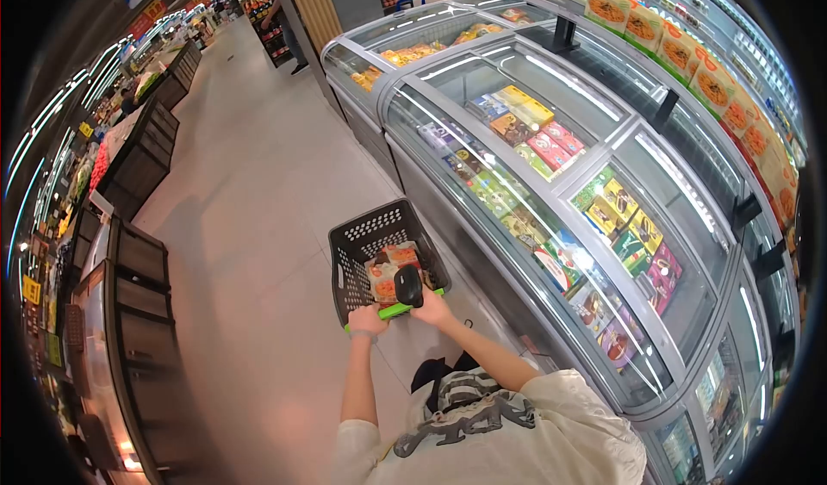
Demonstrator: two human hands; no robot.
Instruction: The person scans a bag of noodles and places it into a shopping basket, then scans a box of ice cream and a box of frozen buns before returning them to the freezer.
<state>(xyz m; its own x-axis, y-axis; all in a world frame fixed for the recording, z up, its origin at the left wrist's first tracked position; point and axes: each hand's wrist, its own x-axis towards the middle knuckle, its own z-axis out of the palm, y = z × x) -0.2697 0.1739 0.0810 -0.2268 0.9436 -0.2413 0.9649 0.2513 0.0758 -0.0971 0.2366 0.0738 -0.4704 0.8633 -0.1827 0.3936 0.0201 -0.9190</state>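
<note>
A dark grey shopping basket (pixel 345 289) with perforated walls is in front of me, low over the floor. My left hand (pixel 368 320) is wrapped round the left part of its green handle (pixel 395 310). Near the right part of the same handle, my right hand (pixel 430 306) has its fingers closed, partly behind a black rounded object (pixel 408 286) that stands up over the basket. Which of the two this hand grips is hard to tell. Inside the basket lie packaged goods (pixel 383 280) in orange and white wrapping.
Glass-topped freezers (pixel 517 205) with boxed goods run along the right, close to the basket. Dark display stands (pixel 129 175) line the left. Tiled floor (pixel 233 183) stretches ahead between them. A person (pixel 289 33) stands far ahead beside a shelf.
</note>
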